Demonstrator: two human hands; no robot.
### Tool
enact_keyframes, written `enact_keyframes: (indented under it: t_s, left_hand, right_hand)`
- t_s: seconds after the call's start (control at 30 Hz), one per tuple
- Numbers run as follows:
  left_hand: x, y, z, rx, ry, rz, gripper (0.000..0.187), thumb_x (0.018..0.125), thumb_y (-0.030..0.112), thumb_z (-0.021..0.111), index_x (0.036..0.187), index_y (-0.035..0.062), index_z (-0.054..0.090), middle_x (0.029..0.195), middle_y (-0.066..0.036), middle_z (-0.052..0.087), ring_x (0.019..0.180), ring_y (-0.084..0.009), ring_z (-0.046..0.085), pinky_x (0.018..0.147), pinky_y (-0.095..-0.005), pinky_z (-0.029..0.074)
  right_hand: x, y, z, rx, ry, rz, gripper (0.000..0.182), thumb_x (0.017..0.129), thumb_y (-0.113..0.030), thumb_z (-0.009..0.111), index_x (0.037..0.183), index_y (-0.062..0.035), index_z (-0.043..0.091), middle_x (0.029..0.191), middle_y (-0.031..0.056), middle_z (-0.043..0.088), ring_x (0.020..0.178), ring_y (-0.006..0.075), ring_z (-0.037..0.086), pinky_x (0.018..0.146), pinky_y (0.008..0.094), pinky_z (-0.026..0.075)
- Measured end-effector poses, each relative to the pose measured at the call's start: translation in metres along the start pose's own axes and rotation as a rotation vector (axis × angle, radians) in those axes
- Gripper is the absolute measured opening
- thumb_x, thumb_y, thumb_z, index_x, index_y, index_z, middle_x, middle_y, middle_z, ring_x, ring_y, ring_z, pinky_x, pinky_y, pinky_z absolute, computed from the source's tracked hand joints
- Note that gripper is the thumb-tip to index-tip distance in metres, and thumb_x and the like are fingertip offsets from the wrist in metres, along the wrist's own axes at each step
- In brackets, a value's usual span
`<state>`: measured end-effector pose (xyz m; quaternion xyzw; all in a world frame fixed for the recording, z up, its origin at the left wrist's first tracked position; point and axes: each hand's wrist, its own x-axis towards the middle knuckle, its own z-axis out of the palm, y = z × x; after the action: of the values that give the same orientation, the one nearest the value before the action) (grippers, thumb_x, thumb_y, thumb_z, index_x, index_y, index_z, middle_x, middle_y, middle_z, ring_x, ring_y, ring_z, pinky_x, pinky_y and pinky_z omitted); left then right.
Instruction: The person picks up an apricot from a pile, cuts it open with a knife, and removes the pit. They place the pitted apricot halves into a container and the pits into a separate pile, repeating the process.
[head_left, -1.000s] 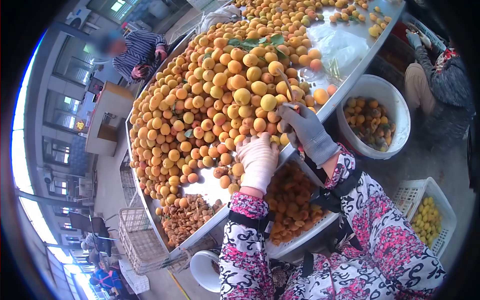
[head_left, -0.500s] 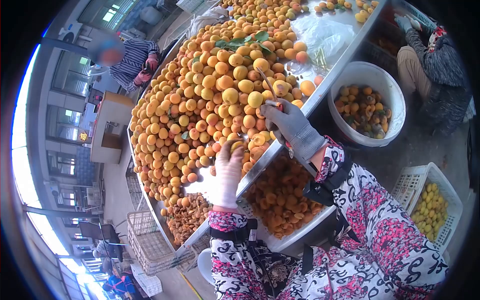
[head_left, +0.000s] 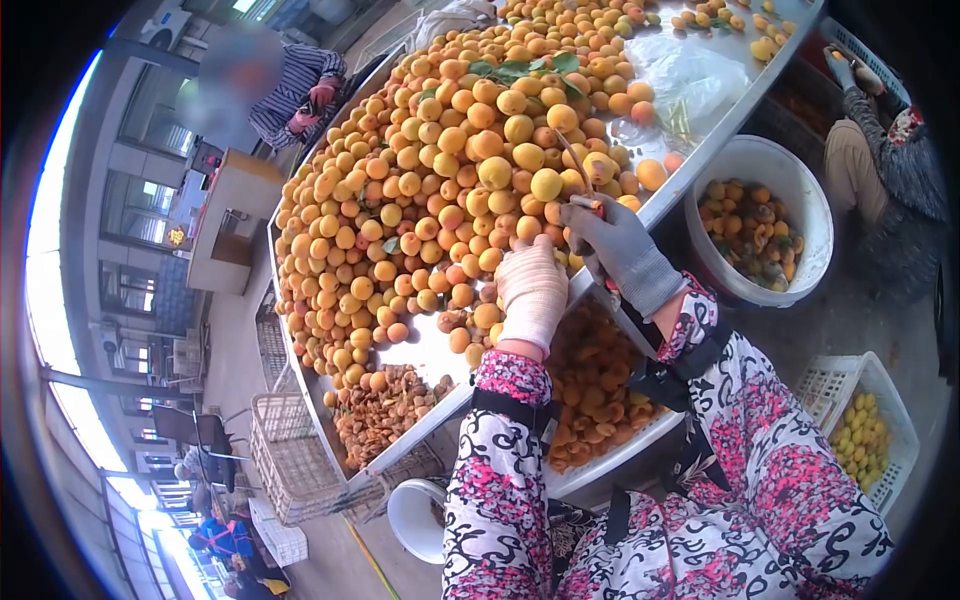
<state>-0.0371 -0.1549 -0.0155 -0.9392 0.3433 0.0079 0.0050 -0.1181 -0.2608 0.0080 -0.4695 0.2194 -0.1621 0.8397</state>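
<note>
A big heap of apricots [head_left: 430,190] covers the metal table [head_left: 690,165]. My left hand [head_left: 533,290], in a pale striped glove, is at the near edge of the heap with its fingers curled down among the fruit. What those fingers hold, if anything, is hidden. Beside it, my right hand [head_left: 627,252], in a grey glove, is closed round a thin curved metal tool [head_left: 572,158] with an orange handle, its tip pointing up over the apricots. Below the table edge stands a crate of halved apricots [head_left: 590,385], partly hidden by my arms.
Apricot pits [head_left: 385,415] lie in the table's near corner. A white bucket of discarded fruit [head_left: 770,160] stands at right, above a crate of yellow-green fruit [head_left: 862,440]. One person [head_left: 290,95] is across the table; another [head_left: 885,170] sits at far right.
My left hand has moved right and slightly up, close to my right hand, and its fingers have curled further into the heap. The right hand still grips the tool. The view has shifted a little.
</note>
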Motion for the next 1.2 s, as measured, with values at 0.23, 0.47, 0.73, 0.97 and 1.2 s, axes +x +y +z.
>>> enact_keyframes:
  t_s: [0.23,0.47,0.73,0.97,1.2]
  left_hand:
    - [-0.004,-0.026,0.000,-0.801,0.260,-0.172,0.021,0.083,0.014,0.054,0.101,0.0049,0.054,0.081,-0.013,0.062,0.069,-0.0234,0.059,0.064,-0.0345,0.048]
    - [-0.094,-0.041,-0.031,-1.274,-0.119,-0.163,0.025,0.082,0.013,0.055,0.104,0.0024,0.055,0.092,-0.006,0.057,0.080,-0.0121,0.053,0.071,-0.0245,0.045]
    - [-0.090,-0.138,-0.019,-0.662,0.219,-0.062,0.032,0.085,0.008,0.052,0.117,0.0048,0.053,0.106,-0.014,0.059,0.093,-0.0231,0.057,0.083,-0.0299,0.045]
    - [-0.047,-0.200,0.028,-0.716,-0.188,-0.260,0.042,0.080,0.000,0.050,0.119,0.0127,0.054,0.103,-0.007,0.058,0.091,-0.0164,0.056,0.080,-0.0261,0.045]
    - [-0.052,-0.205,0.035,-1.303,-0.179,-0.332,0.042,0.079,0.001,0.055,0.121,0.0060,0.051,0.107,-0.006,0.057,0.088,-0.0127,0.054,0.078,-0.0225,0.044]
  right_hand:
    - [-0.005,-0.009,0.004,0.033,0.007,0.023,0.027,0.080,-0.031,0.067,0.086,-0.0077,0.056,0.063,-0.0033,0.049,0.042,0.0035,0.040,0.037,0.0196,0.031]
    - [0.001,0.003,0.009,0.004,-0.038,-0.013,0.024,0.081,-0.029,0.065,0.079,-0.0086,0.053,0.060,-0.0039,0.048,0.043,0.0030,0.040,0.038,0.0195,0.031]
    - [-0.008,0.012,0.026,-0.069,-0.099,0.055,0.024,0.082,-0.027,0.065,0.087,-0.0054,0.056,0.063,-0.0033,0.050,0.051,0.0030,0.045,0.045,0.0188,0.038]
    - [-0.004,0.021,0.032,-0.178,-0.151,0.071,0.026,0.082,-0.027,0.065,0.085,-0.0025,0.057,0.064,-0.0020,0.050,0.059,0.0056,0.050,0.056,0.0220,0.043]
    - [-0.002,0.027,0.037,-0.280,-0.164,0.069,0.029,0.083,-0.031,0.063,0.080,-0.0032,0.055,0.063,-0.0004,0.052,0.058,0.0069,0.051,0.056,0.0225,0.044]
